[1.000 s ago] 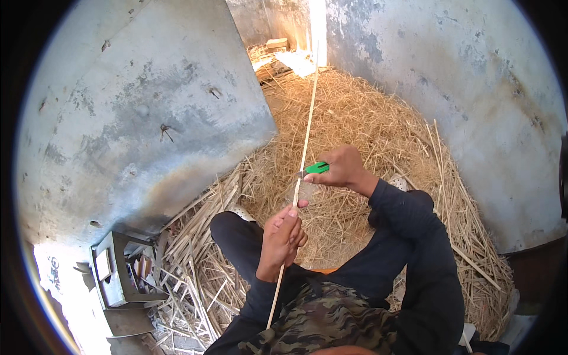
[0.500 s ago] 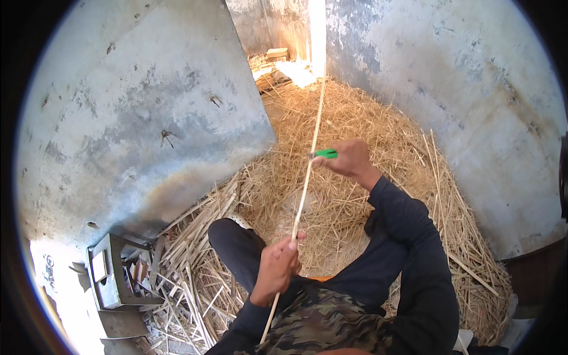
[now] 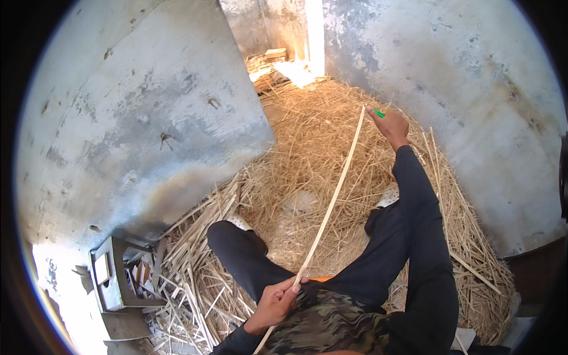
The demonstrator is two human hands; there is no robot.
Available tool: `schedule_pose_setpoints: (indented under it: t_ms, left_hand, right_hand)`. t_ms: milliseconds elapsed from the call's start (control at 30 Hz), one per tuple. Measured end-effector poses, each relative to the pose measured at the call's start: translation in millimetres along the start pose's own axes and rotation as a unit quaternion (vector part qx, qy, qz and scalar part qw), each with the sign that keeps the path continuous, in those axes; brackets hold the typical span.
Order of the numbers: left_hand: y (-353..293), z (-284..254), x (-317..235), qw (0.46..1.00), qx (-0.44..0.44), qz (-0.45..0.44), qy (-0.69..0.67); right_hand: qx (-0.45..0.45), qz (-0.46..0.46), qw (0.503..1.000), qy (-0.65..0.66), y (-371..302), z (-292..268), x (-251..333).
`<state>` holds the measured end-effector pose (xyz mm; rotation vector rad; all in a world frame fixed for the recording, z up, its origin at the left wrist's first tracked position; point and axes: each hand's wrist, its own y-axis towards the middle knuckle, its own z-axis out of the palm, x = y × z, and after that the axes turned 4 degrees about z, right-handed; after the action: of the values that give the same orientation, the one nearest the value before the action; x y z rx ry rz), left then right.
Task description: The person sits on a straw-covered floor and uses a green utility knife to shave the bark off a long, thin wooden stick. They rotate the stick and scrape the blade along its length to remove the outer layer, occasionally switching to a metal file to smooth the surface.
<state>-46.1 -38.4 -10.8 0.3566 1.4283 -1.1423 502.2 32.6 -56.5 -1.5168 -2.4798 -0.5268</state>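
Observation:
A long, thin pale bamboo strip [image 3: 334,201] slants from my lap up to the far right. My left hand [image 3: 274,306] is closed round its lower part, just above my camouflage shirt. At the strip's far end, my right hand [image 3: 391,125] is closed on a green-handled knife [image 3: 379,113], with the arm stretched out. Only a bit of the green handle shows, and the blade cannot be made out now. The thumb of that hand lies at or close to the strip's tip; whether it touches, I cannot tell.
Thin shavings [image 3: 319,130] cover the floor ahead between two worn grey walls. Split bamboo sticks [image 3: 198,284] are heaped at the left, more along the right wall. A small wooden cabinet [image 3: 115,278] lies at the lower left. My bent legs frame the middle.
My right hand has moved away and to the right with the knife, from the strip's middle to its far tip. My left hand has come lower, and the strip now leans further right.

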Motion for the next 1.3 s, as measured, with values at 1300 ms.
schedule_pose_setpoints:
  t_ms: [1300]
  left_hand:
    - [99,12,-59,0.98,-0.054,0.185,-0.049]
  right_hand:
    - [-0.1,-0.485,0.847,0.193,-139,-24,101]
